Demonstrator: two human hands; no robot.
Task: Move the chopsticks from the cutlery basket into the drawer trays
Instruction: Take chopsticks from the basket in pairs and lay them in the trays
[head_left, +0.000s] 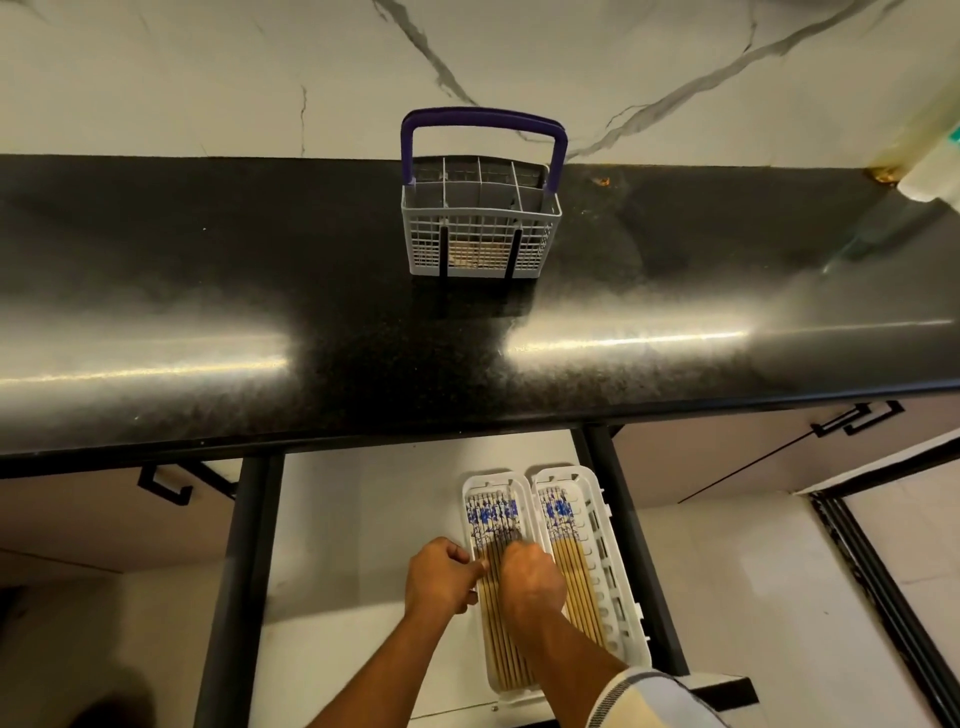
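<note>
The left hand and right hand, fingers curled, are covering the left tray's bamboo chopsticks, grip apparently closed, though blurred.

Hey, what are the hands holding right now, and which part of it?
Both the left hand and right hand rest on the chopsticks in the left tray, around their middle. Whether either hand actually grips them cannot be told.

A home kitchen. A polished black stone countertop ran below a white marble-veined wall; cabinet doors with black handles sat beneath it. A cutlery basket stood on the counter, and an open drawer held white trays of chopsticks.
</note>
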